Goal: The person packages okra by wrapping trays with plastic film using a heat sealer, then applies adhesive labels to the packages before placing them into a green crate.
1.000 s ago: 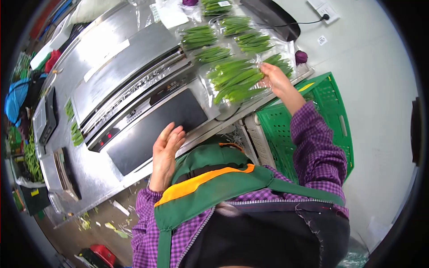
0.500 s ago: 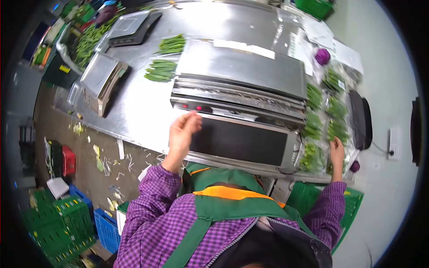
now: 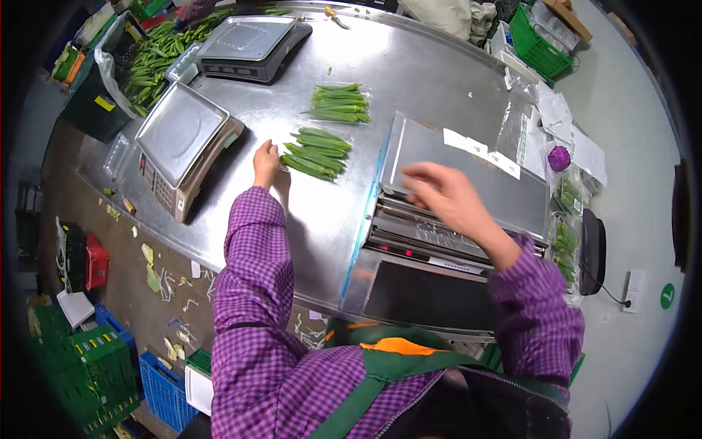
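Note:
My left hand [image 3: 266,162] is at the left edge of the nearer tray of okra [image 3: 317,154], its fingers pressed together at the wrapping's corner. A second tray of okra [image 3: 338,102] lies just behind it on the steel table [image 3: 322,234]. Over the wrapping machine [image 3: 468,172] hangs my right hand [image 3: 450,197], fingers loosely curved and apart, holding nothing. The black plate [image 3: 431,296] of the machine lies nearest my body.
Two scales [image 3: 183,135] stand at the left, beside a heap of loose okra [image 3: 157,62]. Wrapped green packs [image 3: 565,245], a purple vegetable [image 3: 559,158] and papers lie at the right. A green crate [image 3: 537,44] stands at the back right.
The view has shifted left. My left hand has moved from the machine's front to the okra tray. My right hand has left the packs at the right and come over the machine.

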Demonstrator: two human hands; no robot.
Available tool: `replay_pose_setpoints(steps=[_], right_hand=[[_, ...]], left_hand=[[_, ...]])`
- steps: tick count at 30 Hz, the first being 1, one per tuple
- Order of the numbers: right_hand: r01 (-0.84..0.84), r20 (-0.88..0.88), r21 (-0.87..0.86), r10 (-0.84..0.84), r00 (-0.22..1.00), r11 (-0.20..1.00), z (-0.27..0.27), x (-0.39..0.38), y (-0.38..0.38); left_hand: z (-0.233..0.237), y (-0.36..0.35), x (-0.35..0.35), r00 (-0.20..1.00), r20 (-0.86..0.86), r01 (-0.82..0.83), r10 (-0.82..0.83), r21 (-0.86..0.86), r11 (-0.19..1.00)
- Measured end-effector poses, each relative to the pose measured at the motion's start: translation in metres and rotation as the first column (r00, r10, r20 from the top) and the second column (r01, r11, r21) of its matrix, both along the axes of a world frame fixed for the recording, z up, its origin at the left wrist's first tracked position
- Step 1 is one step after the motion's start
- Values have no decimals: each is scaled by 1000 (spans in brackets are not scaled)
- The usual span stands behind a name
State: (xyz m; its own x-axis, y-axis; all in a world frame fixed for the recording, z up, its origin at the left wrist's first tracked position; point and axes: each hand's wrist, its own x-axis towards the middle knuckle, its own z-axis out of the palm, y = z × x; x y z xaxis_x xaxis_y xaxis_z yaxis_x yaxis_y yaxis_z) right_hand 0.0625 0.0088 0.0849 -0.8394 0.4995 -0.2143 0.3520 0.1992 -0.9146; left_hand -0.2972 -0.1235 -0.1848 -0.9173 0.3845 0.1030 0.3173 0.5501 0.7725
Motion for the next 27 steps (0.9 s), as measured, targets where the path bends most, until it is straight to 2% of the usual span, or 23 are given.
replay_pose_setpoints(steps=[2, 3, 4, 6, 8, 9, 10, 11, 12, 13, 14, 15, 16, 17, 18, 19, 20, 21, 22, 24, 25, 27], right_hand=[[-173, 75, 260, 159, 985, 950, -21, -63, 0], [-219, 156, 307, 178, 972, 926, -37, -91, 2], [-268, 235, 349, 193, 953, 898, -58, -116, 6], [-388, 453, 474, 159, 877, 791, -134, -163, 25], [-623, 748, 305, 223, 625, 721, -174, -205, 35], [-630, 747, 299, 235, 622, 716, -192, -217, 31], [-475, 710, 196, 209, 672, 858, -208, -226, 28], [-291, 681, 75, 164, 714, 954, -217, -231, 24], [-262, 669, 73, 148, 728, 962, -223, -238, 19], [-226, 661, 71, 124, 740, 972, -226, -242, 13], [-345, 665, 96, 197, 720, 934, -217, -240, 10], [-452, 672, 119, 264, 692, 884, -195, -236, 10], [-540, 625, 254, 290, 724, 802, -179, -230, 12], [-604, 583, 384, 324, 745, 699, -161, -218, 17], [-471, 515, 262, 291, 806, 842, -138, -200, 25], [-363, 422, 139, 276, 864, 922, -93, -174, 29], [-266, 359, 108, 212, 909, 958, -66, -147, 38], [-220, 267, 61, 196, 943, 974, -49, -118, 50], [-200, 242, 96, 172, 955, 975, -39, -86, 66], [-22, 212, 86, 4, 977, 996, -13, -19, 83], [79, 181, 78, -92, 979, 994, -10, 14, 92], [188, 232, 104, -208, 950, 977, -8, 78, 113]], left_hand=[[5, -3, 1, 947, 256, 185, -193, 58, 981], [-6, -8, 1, 946, 254, 170, -202, 142, 975], [-2, -15, 8, 944, 264, 166, -199, 143, 976], [15, -39, 26, 884, 443, 119, -151, 99, 988], [-39, -73, 29, 926, 328, 133, -189, 184, 974], [-24, -86, 45, 928, 337, 105, -161, 179, 978], [-7, -97, 57, 863, 486, 32, -142, 228, 973], [-1, -108, 65, 889, 446, 14, -106, 204, 979], [5, -117, 74, 910, 408, 1, -77, 183, 983], [19, -124, 81, 866, 499, -76, -37, 203, 976], [37, -131, 86, 809, 588, -146, -7, 212, 966], [59, -135, 92, 802, 597, -161, 17, 188, 969], [53, -144, 91, 872, 486, -118, -54, 316, 942], [69, -145, 94, 876, 471, -99, -101, 383, 919], [98, -138, 102, 896, 422, -54, -142, 420, 906], [123, -129, 112, 900, 393, -29, -189, 487, 873], [149, -118, 122, 893, 377, 22, -246, 510, 860], [170, -103, 135, 885, 364, 68, -289, 514, 855], [187, -86, 148, 877, 348, 114, -332, 520, 846], [207, -47, 176, 834, 322, 250, -449, 504, 827], [210, -24, 191, 781, 324, 325, -534, 520, 790], [201, 25, 223, 685, 296, 458, -666, 537, 709]])
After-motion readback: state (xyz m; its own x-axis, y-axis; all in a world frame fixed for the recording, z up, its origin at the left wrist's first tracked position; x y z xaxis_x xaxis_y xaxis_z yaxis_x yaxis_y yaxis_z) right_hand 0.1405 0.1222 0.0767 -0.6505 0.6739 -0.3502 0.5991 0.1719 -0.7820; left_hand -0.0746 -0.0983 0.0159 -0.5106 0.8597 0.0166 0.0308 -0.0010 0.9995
